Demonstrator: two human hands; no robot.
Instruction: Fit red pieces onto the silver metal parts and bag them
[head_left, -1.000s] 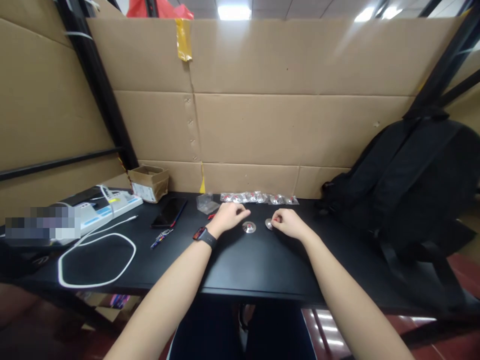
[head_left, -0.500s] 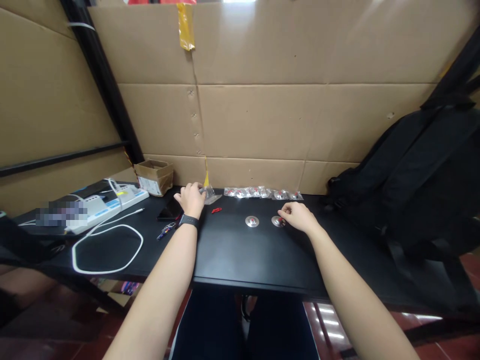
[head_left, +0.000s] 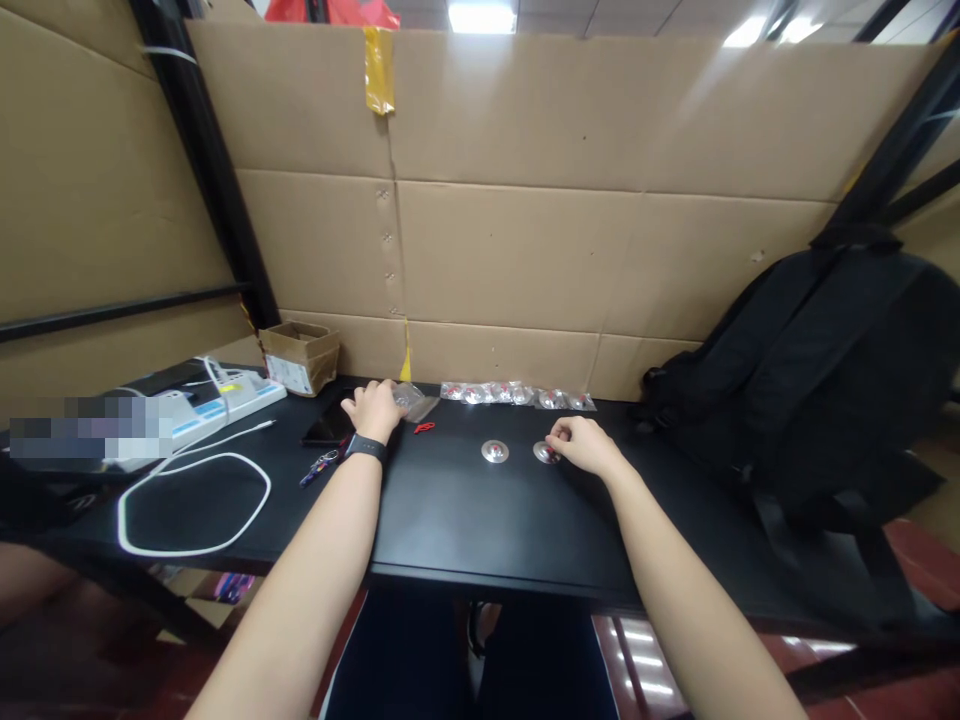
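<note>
My right hand [head_left: 583, 444] has its thumb and fingers pinched at the red middle of a small metal cymbal [head_left: 543, 454], which lies on the black table. A matching small cymbal [head_left: 495, 452], round and shiny with red at its centre, lies just to the left. Farther left, my left hand [head_left: 376, 410], with a dark watch on the wrist, rests with fingers spread beside a clear plastic bag [head_left: 415, 402]. Its fingertips reach the bag's edge; whether they press on it is unclear. A small red cord [head_left: 424, 428] lies in front of the bag.
Several bagged cymbals [head_left: 491, 393] line the cardboard wall [head_left: 487, 250]. At left are a small carton [head_left: 301, 358], a phone [head_left: 324, 428], keys [head_left: 320, 466], a power strip [head_left: 225, 408] and a white cable [head_left: 196, 552]. A black backpack [head_left: 817, 350] stands at right.
The view has tilted up and shifted slightly. My right fingers have closed in on the right cymbal's red middle. The left hand stays by the bag, more of which shows now.
</note>
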